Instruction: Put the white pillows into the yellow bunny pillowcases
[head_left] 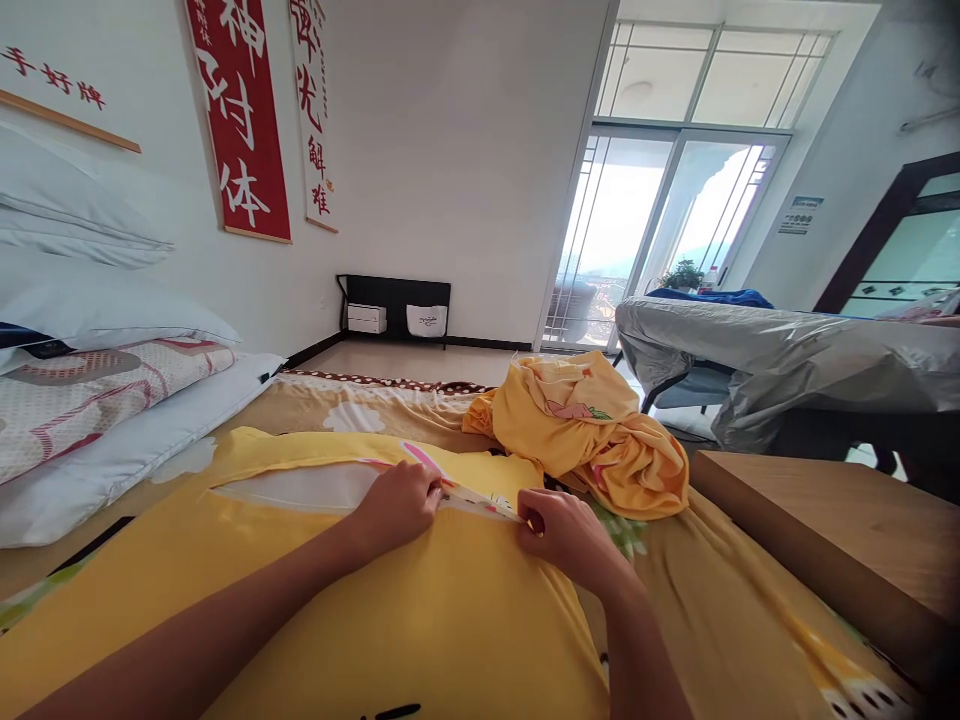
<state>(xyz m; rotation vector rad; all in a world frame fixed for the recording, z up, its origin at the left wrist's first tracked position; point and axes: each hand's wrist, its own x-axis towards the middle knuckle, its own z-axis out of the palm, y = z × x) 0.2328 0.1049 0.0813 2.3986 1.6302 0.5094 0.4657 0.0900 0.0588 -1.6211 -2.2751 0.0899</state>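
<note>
A yellow pillowcase [420,630] lies spread in front of me, with a long slit across its far end. Through the slit a white pillow [307,487] shows at the left. My left hand [401,500] is closed in a pinch on the slit's edge near its middle. Further right, my right hand [566,530] has its fingers curled on the same edge, close to the case's right corner. Between the two hands the edge is drawn fairly straight, with a printed pattern showing there. What lies beneath the fingertips is hidden.
A crumpled orange-yellow cloth [585,420] sits on the patterned bedsheet [675,610] beyond my right hand. Several pillows [112,300] are stacked at the left. A wooden board [840,510] borders the right side. Behind it stands a plastic-covered table [780,350].
</note>
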